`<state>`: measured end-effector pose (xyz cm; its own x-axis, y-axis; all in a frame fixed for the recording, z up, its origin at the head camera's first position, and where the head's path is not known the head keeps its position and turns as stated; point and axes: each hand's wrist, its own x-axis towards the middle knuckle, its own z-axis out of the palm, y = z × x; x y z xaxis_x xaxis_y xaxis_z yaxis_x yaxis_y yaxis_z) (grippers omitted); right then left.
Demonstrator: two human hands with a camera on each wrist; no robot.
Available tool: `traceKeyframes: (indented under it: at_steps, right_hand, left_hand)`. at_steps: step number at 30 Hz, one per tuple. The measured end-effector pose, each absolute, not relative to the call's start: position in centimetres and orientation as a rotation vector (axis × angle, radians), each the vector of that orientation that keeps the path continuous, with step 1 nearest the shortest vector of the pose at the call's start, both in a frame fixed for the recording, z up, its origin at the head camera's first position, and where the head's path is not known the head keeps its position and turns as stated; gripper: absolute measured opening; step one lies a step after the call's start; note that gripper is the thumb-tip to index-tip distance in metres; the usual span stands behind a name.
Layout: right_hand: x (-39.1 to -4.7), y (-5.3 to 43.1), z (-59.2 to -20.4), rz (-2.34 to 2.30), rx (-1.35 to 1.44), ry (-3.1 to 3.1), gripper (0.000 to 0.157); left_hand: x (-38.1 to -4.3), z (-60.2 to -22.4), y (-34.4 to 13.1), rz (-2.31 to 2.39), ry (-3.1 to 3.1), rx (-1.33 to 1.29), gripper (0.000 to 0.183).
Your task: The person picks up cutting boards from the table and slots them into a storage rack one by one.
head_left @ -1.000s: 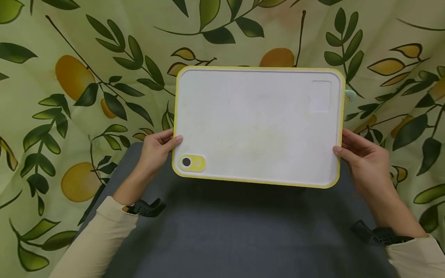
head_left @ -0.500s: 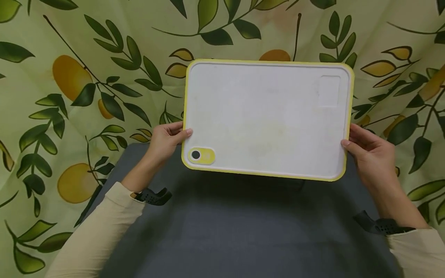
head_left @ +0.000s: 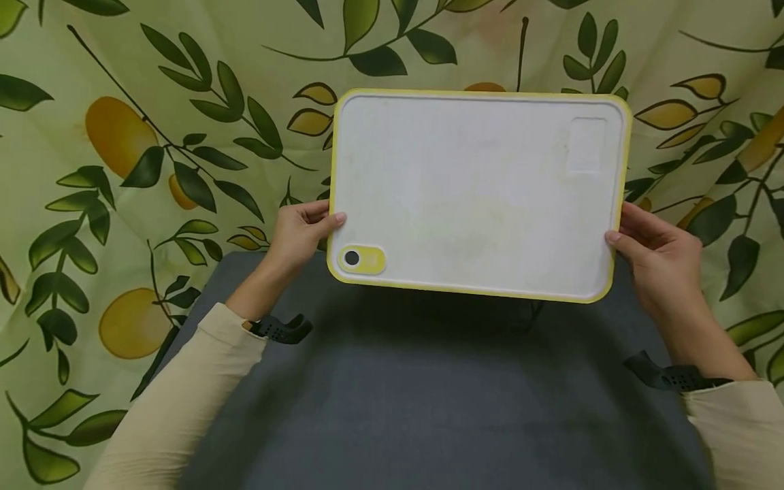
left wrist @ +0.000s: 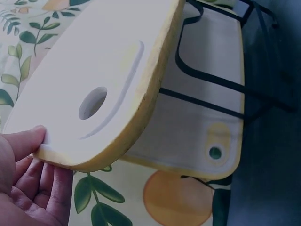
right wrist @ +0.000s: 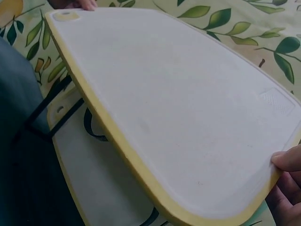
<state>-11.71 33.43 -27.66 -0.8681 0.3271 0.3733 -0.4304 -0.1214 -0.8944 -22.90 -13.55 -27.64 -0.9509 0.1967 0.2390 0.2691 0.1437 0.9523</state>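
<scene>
A white cutting board [head_left: 478,197] with a yellow rim and a dark hole in its yellow corner patch is held up over the table, tilted with its face toward the head camera. The left hand [head_left: 298,235] pinches its left edge just above that corner, thumb on the face and fingers behind. On the opposite edge, the right hand [head_left: 664,265] grips in the same way. Behind the board, a second white-and-yellow cutting board [left wrist: 197,136] stands at a black wire rack [left wrist: 214,81]; the raised board hides most of both from the head view.
A dark grey cloth covers the table [head_left: 416,408]. Around its back and sides hangs a curtain [head_left: 202,163] printed with leaves and orange fruit. Dark straps [head_left: 282,330] sit on both wrists.
Both hands have raised the cutting board and shifted it to the right in the head view. Their hold at its two edges is unchanged.
</scene>
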Motion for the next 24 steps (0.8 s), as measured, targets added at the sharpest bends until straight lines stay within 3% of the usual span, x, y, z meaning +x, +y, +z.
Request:
traceKeyframes:
  at_steps: [24]
  right_hand:
    - [-13.4, 35.1, -25.8, 1.96, 0.106, -1.652, 0.046]
  left_hand:
    - [-24.7, -26.0, -11.1, -1.983, -2.298, -0.401, 0.037]
